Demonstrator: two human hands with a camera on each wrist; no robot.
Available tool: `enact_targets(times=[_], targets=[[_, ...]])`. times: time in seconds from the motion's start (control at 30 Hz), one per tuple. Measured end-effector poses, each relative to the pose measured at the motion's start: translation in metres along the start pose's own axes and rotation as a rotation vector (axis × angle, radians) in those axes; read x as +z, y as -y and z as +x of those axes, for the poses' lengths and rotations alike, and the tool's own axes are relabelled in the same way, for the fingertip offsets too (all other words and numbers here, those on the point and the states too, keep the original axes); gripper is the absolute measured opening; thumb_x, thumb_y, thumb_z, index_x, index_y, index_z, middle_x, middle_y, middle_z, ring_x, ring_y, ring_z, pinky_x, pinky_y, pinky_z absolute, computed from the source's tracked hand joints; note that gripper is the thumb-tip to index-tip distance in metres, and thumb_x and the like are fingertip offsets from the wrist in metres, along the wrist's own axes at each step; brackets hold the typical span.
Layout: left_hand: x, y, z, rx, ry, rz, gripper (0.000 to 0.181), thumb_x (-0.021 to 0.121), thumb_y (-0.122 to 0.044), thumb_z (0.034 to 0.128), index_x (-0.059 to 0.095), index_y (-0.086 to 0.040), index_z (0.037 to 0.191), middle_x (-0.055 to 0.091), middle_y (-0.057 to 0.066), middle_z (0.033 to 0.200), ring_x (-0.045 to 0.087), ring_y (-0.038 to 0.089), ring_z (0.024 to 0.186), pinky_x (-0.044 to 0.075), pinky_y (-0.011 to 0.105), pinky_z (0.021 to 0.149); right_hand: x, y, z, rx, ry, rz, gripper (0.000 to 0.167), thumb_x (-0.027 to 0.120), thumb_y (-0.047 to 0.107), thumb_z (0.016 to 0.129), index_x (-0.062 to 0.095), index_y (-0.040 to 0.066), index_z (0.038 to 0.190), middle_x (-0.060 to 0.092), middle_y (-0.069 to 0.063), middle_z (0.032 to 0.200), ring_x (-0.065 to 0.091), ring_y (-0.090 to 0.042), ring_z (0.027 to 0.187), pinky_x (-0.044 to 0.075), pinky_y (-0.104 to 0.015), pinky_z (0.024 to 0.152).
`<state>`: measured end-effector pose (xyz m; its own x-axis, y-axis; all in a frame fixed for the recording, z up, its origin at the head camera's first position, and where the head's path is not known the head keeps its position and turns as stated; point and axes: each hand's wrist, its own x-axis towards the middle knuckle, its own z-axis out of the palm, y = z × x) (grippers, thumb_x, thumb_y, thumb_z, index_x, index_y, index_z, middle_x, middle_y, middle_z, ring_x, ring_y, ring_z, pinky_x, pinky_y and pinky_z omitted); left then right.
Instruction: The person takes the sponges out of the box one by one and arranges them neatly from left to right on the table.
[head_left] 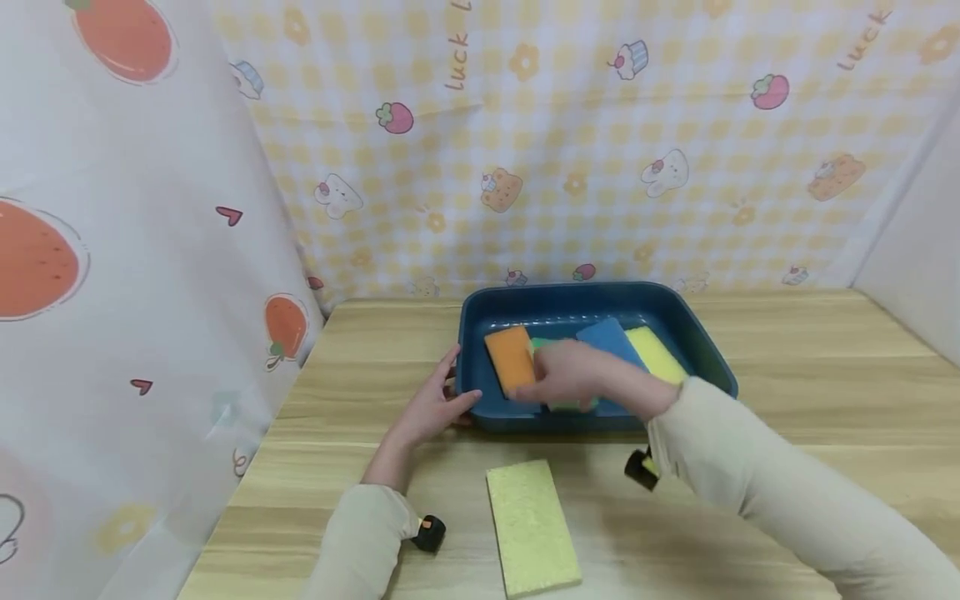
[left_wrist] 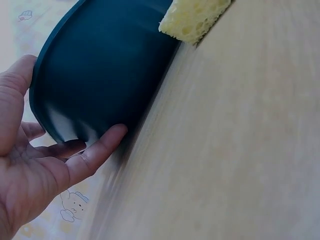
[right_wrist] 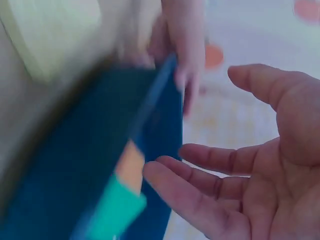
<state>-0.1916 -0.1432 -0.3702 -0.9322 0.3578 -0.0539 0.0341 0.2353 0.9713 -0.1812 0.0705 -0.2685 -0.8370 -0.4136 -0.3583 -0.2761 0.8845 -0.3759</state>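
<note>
Reaching with right hand spread and holding nothing over an orange sponge and a green sponge in a blue tray, while gripping its left rim with left hand. As sponges, likely light, soft, springy; best pinched by the long edges, like the yellow sponge lying nearer.

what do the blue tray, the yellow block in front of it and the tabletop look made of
Blue tray: probably plastic, smooth, slightly glossy, from highlights inside.
Yellow block: likely sponge, matte, porous in the left wrist view.
Tabletop: wood or wood-look laminate, smooth-looking, from its grain.
</note>
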Motion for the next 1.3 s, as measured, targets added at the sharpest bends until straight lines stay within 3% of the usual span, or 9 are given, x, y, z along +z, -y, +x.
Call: enact_targets(times=[0.13, 0.23, 0.33, 0.4, 0.57, 0.93, 1.2, 1.3], targets=[[0.000, 0.013, 0.007, 0.012, -0.023, -0.011, 0.079, 0.061, -0.015, 0.0863, 0.010, -0.024, 0.146, 0.023, 0.018, 0.143, 0.047, 0.035, 0.113, 0.055, 0.039, 0.067, -0.022, -0.019, 0.031, 0.060, -0.025, 0.013, 0.038, 0.057, 0.043, 0.085, 0.053, 0.007, 0.079, 0.039, -0.001, 0.060, 0.047, -0.016, 0.051, 0.053, -0.034, 0.051], [0.000, 0.013, 0.006, 0.028, -0.021, -0.003, 0.078, 0.061, -0.016, 0.0865, 0.010, -0.022, 0.146, 0.023, 0.019, 0.143, 0.046, 0.036, 0.113, 0.055, 0.037, 0.066, -0.029, -0.035, 0.053, 0.106, 0.021, 0.014, 0.046, 0.055, 0.042, 0.087, 0.053, 0.003, 0.111, 0.054, -0.012, 0.095, 0.055, -0.023, 0.081, 0.054, -0.039, 0.057], [0.000, 0.013, 0.005, 0.043, -0.014, -0.004, 0.078, 0.060, -0.016, 0.0867, 0.009, -0.018, 0.146, 0.023, 0.022, 0.142, 0.046, 0.038, 0.113, 0.055, 0.036, 0.065, -0.031, -0.047, 0.069, 0.133, 0.087, 0.017, 0.062, 0.054, 0.039, 0.088, 0.036, 0.003, 0.135, 0.037, -0.020, 0.135, 0.045, -0.033, 0.113, 0.054, -0.044, 0.063], [0.001, 0.013, 0.005, 0.037, -0.013, -0.013, 0.079, 0.061, -0.016, 0.0863, 0.009, -0.019, 0.146, 0.023, 0.021, 0.142, 0.046, 0.038, 0.112, 0.055, 0.036, 0.065, -0.030, -0.053, 0.075, 0.148, 0.115, 0.015, 0.066, 0.054, 0.037, 0.088, 0.030, 0.003, 0.139, 0.028, -0.021, 0.141, 0.038, -0.037, 0.120, 0.053, -0.046, 0.064], [0.003, 0.012, 0.006, 0.026, -0.013, -0.029, 0.080, 0.061, -0.016, 0.0859, 0.009, -0.020, 0.146, 0.022, 0.020, 0.143, 0.047, 0.037, 0.112, 0.055, 0.037, 0.066, -0.026, -0.061, 0.085, 0.174, 0.144, 0.023, 0.069, 0.056, 0.037, 0.087, 0.028, 0.004, 0.140, 0.025, -0.023, 0.142, 0.039, -0.041, 0.118, 0.053, -0.047, 0.062], [0.004, 0.013, 0.002, 0.026, -0.031, -0.045, 0.079, 0.061, -0.015, 0.0858, 0.010, -0.021, 0.146, 0.021, 0.021, 0.143, 0.048, 0.037, 0.112, 0.055, 0.039, 0.066, -0.020, -0.060, 0.095, 0.230, 0.225, 0.061, 0.069, 0.059, 0.037, 0.084, 0.031, 0.003, 0.137, 0.038, -0.026, 0.130, 0.054, -0.042, 0.095, 0.054, -0.045, 0.060], [0.006, -0.007, -0.009, 0.018, -0.019, -0.059, 0.079, 0.059, -0.011, 0.0866, 0.008, -0.015, 0.146, 0.019, 0.023, 0.143, 0.046, 0.039, 0.113, 0.054, 0.045, 0.070, -0.020, -0.058, 0.093, 0.218, 0.181, 0.094, 0.059, 0.060, 0.034, 0.084, 0.040, 0.000, 0.129, 0.046, -0.022, 0.117, 0.055, -0.040, 0.091, 0.054, -0.045, 0.062], [0.003, -0.005, -0.007, 0.021, -0.015, -0.065, 0.079, 0.058, -0.010, 0.0868, 0.007, -0.015, 0.146, 0.019, 0.024, 0.143, 0.045, 0.040, 0.114, 0.053, 0.048, 0.071, -0.022, -0.055, 0.090, 0.200, 0.131, 0.074, 0.058, 0.058, 0.035, 0.085, 0.040, 0.001, 0.129, 0.042, -0.023, 0.120, 0.052, -0.039, 0.094, 0.054, -0.044, 0.058]])
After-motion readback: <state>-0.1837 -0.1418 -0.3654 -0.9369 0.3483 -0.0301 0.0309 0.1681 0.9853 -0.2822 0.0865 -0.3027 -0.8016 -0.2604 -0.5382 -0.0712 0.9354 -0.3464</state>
